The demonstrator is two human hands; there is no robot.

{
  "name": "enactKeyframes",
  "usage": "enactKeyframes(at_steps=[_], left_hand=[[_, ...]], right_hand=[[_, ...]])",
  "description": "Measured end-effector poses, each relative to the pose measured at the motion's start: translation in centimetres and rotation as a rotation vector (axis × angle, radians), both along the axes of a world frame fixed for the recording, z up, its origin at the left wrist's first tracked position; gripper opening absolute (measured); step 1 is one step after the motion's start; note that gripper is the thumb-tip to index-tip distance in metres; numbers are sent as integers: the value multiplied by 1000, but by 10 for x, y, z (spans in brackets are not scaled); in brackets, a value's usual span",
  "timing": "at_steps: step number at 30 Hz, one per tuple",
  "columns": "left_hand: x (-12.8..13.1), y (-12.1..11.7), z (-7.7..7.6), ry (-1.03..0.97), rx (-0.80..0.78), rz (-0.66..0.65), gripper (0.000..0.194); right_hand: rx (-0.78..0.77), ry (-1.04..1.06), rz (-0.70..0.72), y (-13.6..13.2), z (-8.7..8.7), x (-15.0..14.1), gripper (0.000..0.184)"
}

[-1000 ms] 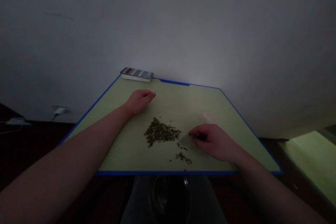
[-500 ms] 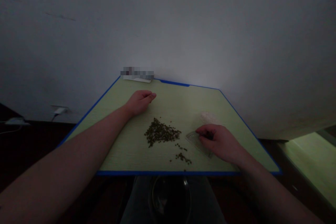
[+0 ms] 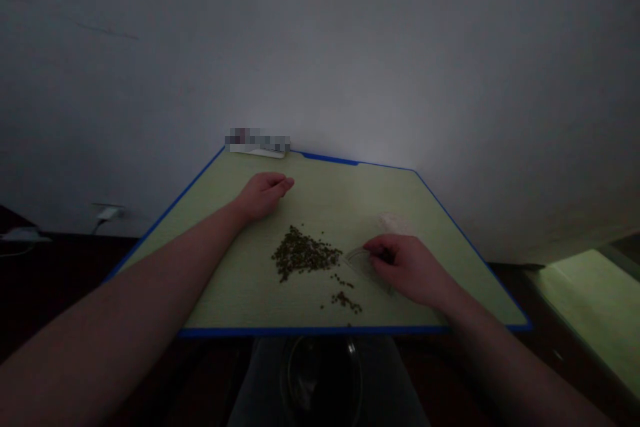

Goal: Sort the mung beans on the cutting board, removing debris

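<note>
A pile of small dark green beans (image 3: 301,253) lies in the middle of the pale green table (image 3: 240,287), with a smaller scatter (image 3: 345,300) nearer the front edge. My right hand (image 3: 407,267) rests just right of the pile, fingers curled on a thin clear plastic piece (image 3: 360,259) that lies flat on the table. My left hand (image 3: 264,192) lies on the table behind the pile with its fingers loosely curled and nothing seen in it.
A small white heap (image 3: 395,221) sits behind my right hand. A flat box (image 3: 257,144) lies at the far left corner against the wall. A glass bowl (image 3: 320,373) sits in my lap below the front edge. Another green table (image 3: 590,300) stands to the right.
My right hand slid a little right with the clear plastic piece, then came back left toward the beans. My left hand has stayed still.
</note>
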State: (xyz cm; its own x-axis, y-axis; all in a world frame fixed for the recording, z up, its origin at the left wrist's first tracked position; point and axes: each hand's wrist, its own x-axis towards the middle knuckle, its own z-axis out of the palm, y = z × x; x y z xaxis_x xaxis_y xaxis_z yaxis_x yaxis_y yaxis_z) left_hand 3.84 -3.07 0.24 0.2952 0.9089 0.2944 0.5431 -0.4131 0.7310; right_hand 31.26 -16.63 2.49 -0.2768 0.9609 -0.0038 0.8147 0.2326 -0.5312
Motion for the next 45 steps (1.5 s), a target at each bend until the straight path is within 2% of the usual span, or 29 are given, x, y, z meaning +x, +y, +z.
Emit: enactKeyframes(at_steps=[13,24,33,45], left_hand=[[-1,1,-2,-12,-2,0,41],[-1,2,-3,-13,-13,11,42],[0,2,-4,-35,-9,4,40],[-1,2,-3,-32,-13,-5,42]], right_hand=[[6,3,55,-2,4,-4,23],[-81,76,115,1,2,-11,24],[-44,46,98,5,3,-16,22],[-54,47,175,9,5,-22,25]])
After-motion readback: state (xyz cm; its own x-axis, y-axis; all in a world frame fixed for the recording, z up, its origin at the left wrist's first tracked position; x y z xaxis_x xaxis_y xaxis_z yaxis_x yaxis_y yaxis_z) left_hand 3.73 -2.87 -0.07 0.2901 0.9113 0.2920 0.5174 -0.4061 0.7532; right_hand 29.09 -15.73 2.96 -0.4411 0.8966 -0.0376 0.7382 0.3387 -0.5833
